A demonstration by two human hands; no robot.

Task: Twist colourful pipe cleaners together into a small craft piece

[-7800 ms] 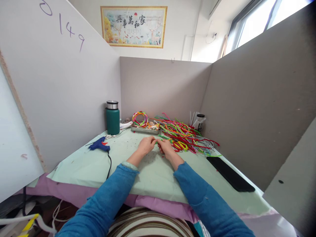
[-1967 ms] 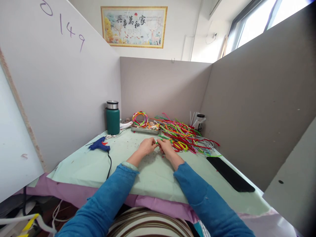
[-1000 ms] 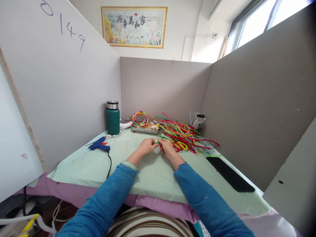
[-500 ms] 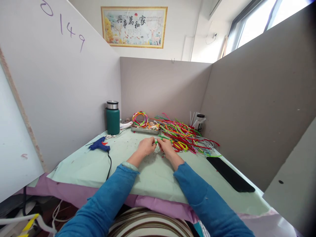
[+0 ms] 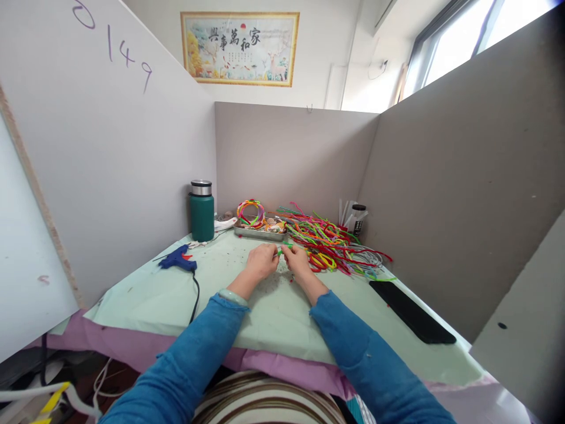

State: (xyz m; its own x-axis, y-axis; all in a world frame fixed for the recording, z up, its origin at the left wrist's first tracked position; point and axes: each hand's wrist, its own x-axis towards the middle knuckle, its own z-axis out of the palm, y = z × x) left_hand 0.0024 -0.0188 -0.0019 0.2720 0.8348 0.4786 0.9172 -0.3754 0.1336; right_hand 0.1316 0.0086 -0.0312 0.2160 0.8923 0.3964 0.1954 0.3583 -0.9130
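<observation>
Between my two hands is a green pipe cleaner [image 5: 279,253], only a short piece of it showing at the fingertips. My left hand [image 5: 263,260] pinches it from the left, with a pale bangle at the wrist. Close by, my right hand [image 5: 297,260] is closed on the same piece from the right. Just behind the right hand lies a heap of coloured pipe cleaners [image 5: 324,235]. The fingers hide most of the green piece, so its full shape does not show.
A metal tray [image 5: 260,234] with coloured rings [image 5: 250,213] sits at the back. Left are a green bottle [image 5: 202,215] and a blue glue gun [image 5: 177,258] with its cord. A black flat object [image 5: 412,311] lies right. Grey panels [image 5: 295,159] enclose the table.
The green pipe cleaner has shifted slightly between the fingertips, and more of it shows behind the right fingers. Both hands stay in nearly the same place.
</observation>
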